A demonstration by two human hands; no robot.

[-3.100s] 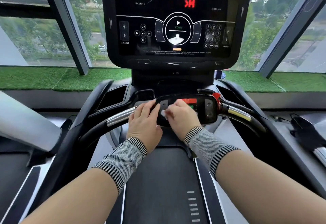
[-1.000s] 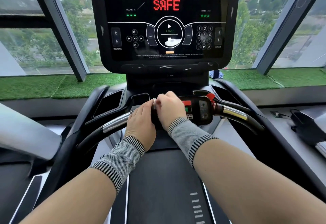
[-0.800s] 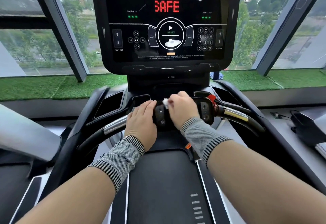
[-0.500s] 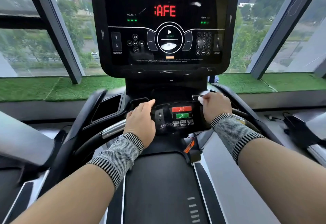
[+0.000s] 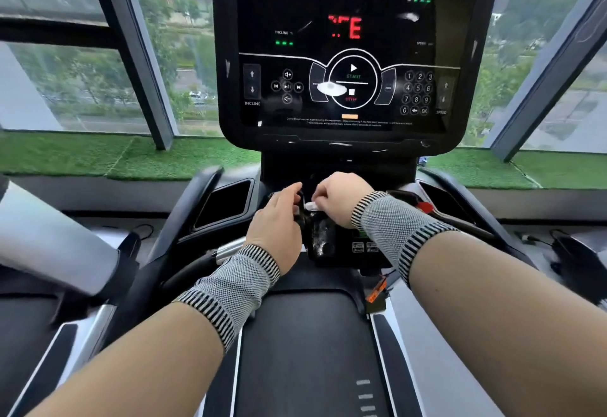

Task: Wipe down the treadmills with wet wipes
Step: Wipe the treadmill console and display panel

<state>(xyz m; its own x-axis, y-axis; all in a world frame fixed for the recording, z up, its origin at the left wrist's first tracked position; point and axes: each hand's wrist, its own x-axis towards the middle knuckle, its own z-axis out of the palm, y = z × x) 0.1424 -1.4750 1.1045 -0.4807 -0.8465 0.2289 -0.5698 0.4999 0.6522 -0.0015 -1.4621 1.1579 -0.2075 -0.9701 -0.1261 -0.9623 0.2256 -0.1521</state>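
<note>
Nearest the camera, two forearms in grey knit wrist sleeves with striped cuffs extend forward over the dark running belt of the treadmill. Beyond the cuffs, both hands meet at the small control panel mounted on the front handlebar. The left hand rests on the left end of this panel, fingers loosely extended and holding nothing. The right hand is curled, pinching a small white wet wipe at its fingertips. The wipe protrudes to the left of the right hand, just beside the left hand's fingers, at the upper left corner of the panel. Whether it touches the panel cannot be determined. Past both hands, the upright console display shows partial red characters and green indicators. Windows and green turf lie behind it.
</note>
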